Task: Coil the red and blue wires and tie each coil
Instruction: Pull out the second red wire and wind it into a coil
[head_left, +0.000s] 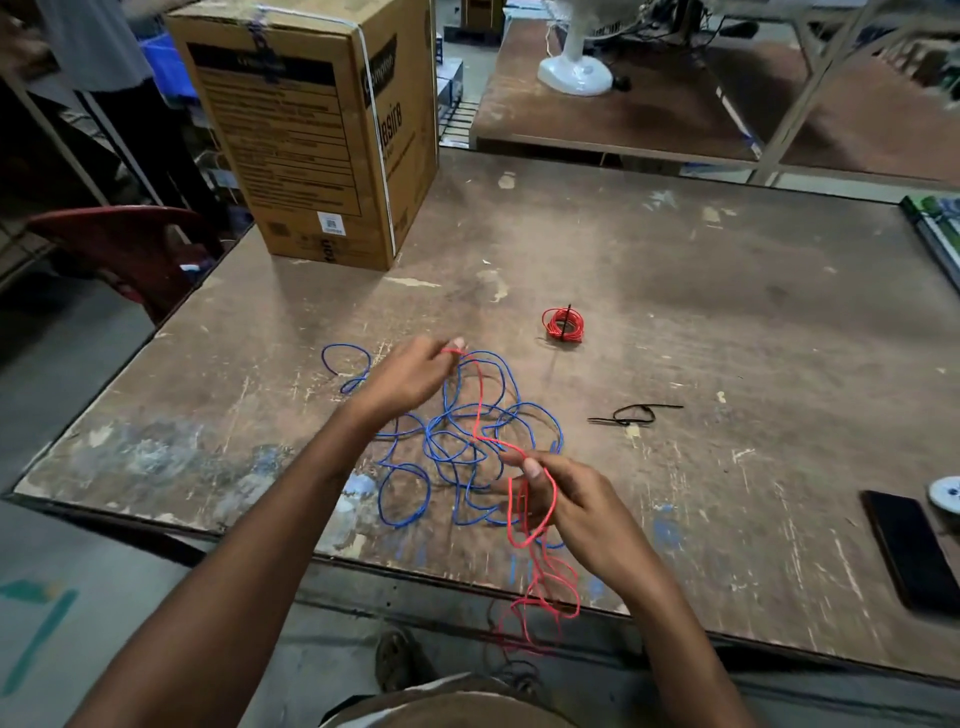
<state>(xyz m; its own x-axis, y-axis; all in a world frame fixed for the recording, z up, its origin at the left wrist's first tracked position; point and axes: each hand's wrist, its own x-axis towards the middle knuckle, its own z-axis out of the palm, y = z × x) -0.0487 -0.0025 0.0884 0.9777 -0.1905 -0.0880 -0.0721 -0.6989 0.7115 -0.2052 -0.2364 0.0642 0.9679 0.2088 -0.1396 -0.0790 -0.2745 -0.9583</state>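
**Two hands on one red wire, blue tangle beneath**

Both hands are raised apart over the worn table (675, 270). The left hand (410, 374) pinches the red wire (480, 400) near its end; the right hand (566, 499) grips it in loose loops that hang blurred past the table's near edge, their lower end hard to make out. Between and under the hands lies the blue wire (452, 447), uncoiled. Beyond the right hand sits a tied red coil (563, 325); to its right, black cable ties (631, 415). A dark phone (906, 551) lies farther right, cut off by the frame.
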